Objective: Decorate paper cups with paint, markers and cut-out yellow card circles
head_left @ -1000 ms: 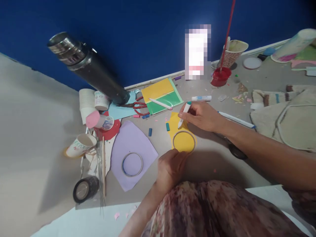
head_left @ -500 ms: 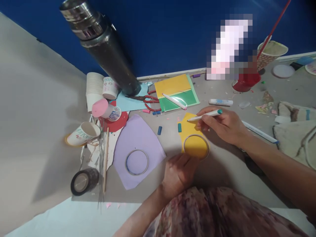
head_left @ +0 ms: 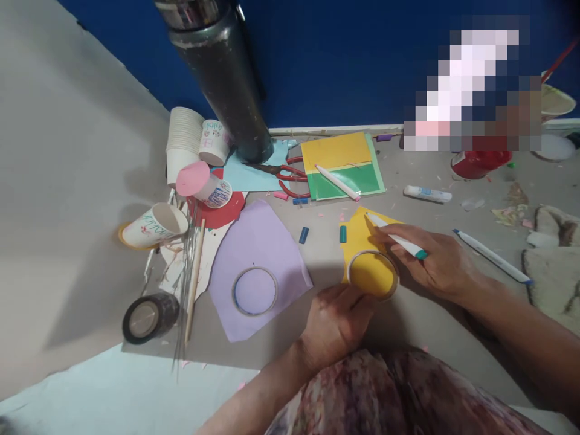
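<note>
My right hand (head_left: 435, 260) is closed on a white marker (head_left: 399, 238) with a green end. The marker slants, its tip close to the upper part of a yellow paper piece (head_left: 356, 232). On that paper lies a thin ring (head_left: 371, 252), and the fingers of my left hand (head_left: 338, 320) press together at its lower edge. The left fingertips are partly hidden. Just left of the yellow paper is a small green cap (head_left: 343, 234), with a blue cap (head_left: 304, 235) farther left. Another ring (head_left: 234, 296) rests on a purple sheet (head_left: 287, 260).
At the back stands a tall dark flask (head_left: 226, 84), beside stacked paper cups (head_left: 181, 142). Red-handled pliers (head_left: 294, 179) lie by a yellow-and-green packet (head_left: 335, 151). Wires and a stick (head_left: 194, 284) lie left, near a tape roll (head_left: 149, 317). A glue stick (head_left: 427, 194) and blue-tipped marker (head_left: 492, 257) lie right.
The marker in my right hand has swung so its green end points down to the right; its tip stays over the yellow paper. My left hand stays at the ring. The whole view has shifted slightly.
</note>
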A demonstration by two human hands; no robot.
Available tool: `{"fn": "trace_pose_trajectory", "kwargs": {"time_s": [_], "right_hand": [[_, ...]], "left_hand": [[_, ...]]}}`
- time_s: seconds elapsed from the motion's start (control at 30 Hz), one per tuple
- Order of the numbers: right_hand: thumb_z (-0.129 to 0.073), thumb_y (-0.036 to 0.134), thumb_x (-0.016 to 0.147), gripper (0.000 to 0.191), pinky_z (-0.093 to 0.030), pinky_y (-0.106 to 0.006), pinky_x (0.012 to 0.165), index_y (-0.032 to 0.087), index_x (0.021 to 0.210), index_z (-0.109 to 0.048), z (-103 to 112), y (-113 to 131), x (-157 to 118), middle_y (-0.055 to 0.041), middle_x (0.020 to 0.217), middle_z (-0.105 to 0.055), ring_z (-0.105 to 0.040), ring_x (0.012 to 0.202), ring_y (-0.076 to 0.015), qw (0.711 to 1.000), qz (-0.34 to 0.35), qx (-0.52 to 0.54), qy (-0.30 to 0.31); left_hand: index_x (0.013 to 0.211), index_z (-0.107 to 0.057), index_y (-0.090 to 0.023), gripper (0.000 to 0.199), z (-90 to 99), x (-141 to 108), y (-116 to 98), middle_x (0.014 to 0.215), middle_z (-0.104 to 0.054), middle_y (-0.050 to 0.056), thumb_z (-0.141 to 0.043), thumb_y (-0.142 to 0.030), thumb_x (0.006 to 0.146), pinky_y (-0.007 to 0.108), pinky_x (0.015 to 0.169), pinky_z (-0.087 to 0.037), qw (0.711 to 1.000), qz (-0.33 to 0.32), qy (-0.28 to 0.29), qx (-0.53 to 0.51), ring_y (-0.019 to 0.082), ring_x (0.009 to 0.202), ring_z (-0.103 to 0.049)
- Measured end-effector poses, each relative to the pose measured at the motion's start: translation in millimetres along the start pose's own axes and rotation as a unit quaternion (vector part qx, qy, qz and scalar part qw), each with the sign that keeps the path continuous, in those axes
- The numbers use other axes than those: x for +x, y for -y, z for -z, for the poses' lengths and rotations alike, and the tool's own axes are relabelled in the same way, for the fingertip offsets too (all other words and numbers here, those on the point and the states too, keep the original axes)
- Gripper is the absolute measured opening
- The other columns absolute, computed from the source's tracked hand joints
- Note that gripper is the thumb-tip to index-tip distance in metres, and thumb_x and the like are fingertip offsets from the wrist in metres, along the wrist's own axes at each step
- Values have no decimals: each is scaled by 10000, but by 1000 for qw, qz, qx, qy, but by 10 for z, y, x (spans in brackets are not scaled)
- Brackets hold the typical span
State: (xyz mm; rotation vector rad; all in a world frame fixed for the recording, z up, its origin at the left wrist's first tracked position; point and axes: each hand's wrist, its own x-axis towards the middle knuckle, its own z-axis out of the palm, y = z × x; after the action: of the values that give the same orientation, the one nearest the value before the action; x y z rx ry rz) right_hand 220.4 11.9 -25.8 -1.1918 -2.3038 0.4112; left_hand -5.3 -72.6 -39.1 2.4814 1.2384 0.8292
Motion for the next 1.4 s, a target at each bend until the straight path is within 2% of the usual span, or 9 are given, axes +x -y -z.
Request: {"fn": "trace_pose_trajectory", "kwargs": {"time_s": [0.2,0.43,0.57,0.7,0.83,0.97,1.07,1.13,1.4], "right_hand": [[-497,309,1060,328,-660,-418,829,252,1368,-594,26,42,-6,-95,1137,-820,-798,1027,-296,1000,-2,8,4],[-528,288,1042,307,-661,-403,820,247,1338,-599,17,42,-6,-90,1125,-824,-804,1012,-299,1000,10,3,-8],[-525,317,1040,316,-660,-440,867,299,1342,-617,7,69,3,-69,1122,-824,-795,1043,-312,999,-23,34,1],[-551,320,1025,293,-659,-430,832,306,1304,-642,38,111,26,-66,1095,-829,-800,1016,-309,998,-38,51,-6],[-557,304,1034,205,-623,-365,739,273,1191,-687,122,149,70,-48,903,-824,-802,822,-243,993,-60,71,-69],[-586,368,1038,206,-528,-295,562,231,1017,-739,201,166,197,-5,692,-714,-643,526,-139,961,-162,186,-125],[-671,434,990,249,-466,-255,466,208,903,-732,225,158,335,6,646,-665,-583,475,-113,930,-221,280,-93],[-704,468,962,291,-440,-243,436,195,862,-716,225,148,417,12,608,-638,-561,451,-107,925,-241,288,-64],[-661,481,988,289,-425,-251,467,223,866,-707,185,121,598,34,567,-619,-537,454,-111,962,-198,188,-12]], "left_hand": [[749,-598,-198,248,1,7,-11,690,-599,-12,-552,-126,982,297,555,-383,1000,3,-12,-10,136,602,-550],[734,-574,-198,274,-11,15,-16,683,-577,-11,-528,-123,994,300,554,-373,1000,0,-23,-3,134,606,-547],[728,-568,-201,280,-8,10,-16,677,-578,-7,-520,-126,993,298,555,-379,1000,4,-15,-4,136,604,-552],[744,-582,-204,258,5,3,-17,684,-590,-5,-537,-128,986,297,572,-397,1000,12,4,-10,138,616,-565],[749,-579,-207,238,-5,-12,-13,678,-569,-6,-543,-113,964,303,561,-380,1000,17,10,-12,143,610,-549],[738,-565,-206,240,-17,-15,-14,676,-557,-2,-541,-113,958,312,544,-342,1000,18,7,-23,146,592,-521],[723,-548,-204,255,-15,-9,-17,679,-550,-1,-538,-116,962,307,544,-330,999,24,9,-34,142,589,-510],[726,-547,-202,255,-10,-7,-17,688,-552,-1,-536,-114,965,307,545,-331,999,29,13,-38,141,595,-510],[822,-592,-188,176,29,-12,-13,719,-558,0,-525,-140,977,301,560,-382,998,15,31,-47,148,622,-522]]}}
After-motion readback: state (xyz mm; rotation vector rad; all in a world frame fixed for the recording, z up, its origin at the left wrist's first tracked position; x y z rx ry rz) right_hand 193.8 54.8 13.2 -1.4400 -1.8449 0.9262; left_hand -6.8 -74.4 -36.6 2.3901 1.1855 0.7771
